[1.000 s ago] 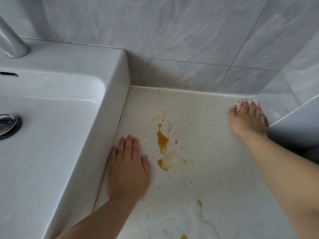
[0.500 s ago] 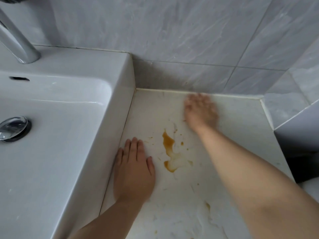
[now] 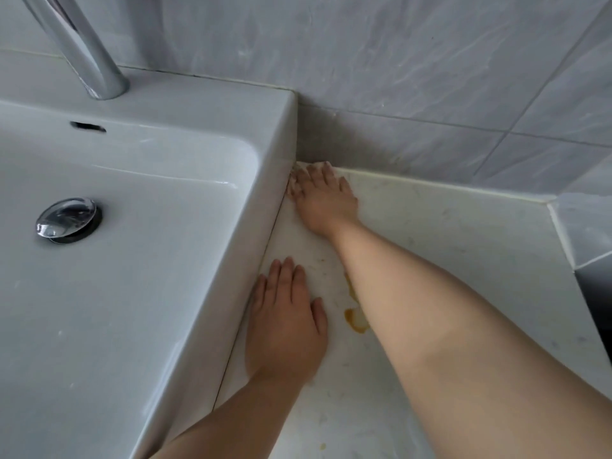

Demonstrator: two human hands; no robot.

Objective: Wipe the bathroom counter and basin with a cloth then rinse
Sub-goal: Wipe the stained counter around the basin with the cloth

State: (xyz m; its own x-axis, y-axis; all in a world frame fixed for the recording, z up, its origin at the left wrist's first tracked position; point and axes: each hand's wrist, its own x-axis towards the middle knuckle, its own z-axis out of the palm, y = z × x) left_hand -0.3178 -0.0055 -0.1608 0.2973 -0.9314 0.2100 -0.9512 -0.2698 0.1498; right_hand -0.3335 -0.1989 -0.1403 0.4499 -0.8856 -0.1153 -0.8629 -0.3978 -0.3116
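Head view, from the left: a slanted chrome tap (image 3: 82,51) stands behind the white glazed ceramic basin (image 3: 132,309) with its round chrome drain plug (image 3: 66,220). Just right of the basin wall, the left hand (image 3: 284,323) lies flat on the off-white stone bench (image 3: 463,260), fingers straight and close together. Beyond it the right hand (image 3: 323,198) presses spread fingers into the back corner under the grey marbled wall tiles (image 3: 430,77). A pale scrap (image 3: 302,167) at its fingertips may be the cloth; I cannot tell. An orange-brown stain (image 3: 356,321) sits beside the forearm. A cloth should be limp and light, best bunched under the palm; the bench looks hard and slick.
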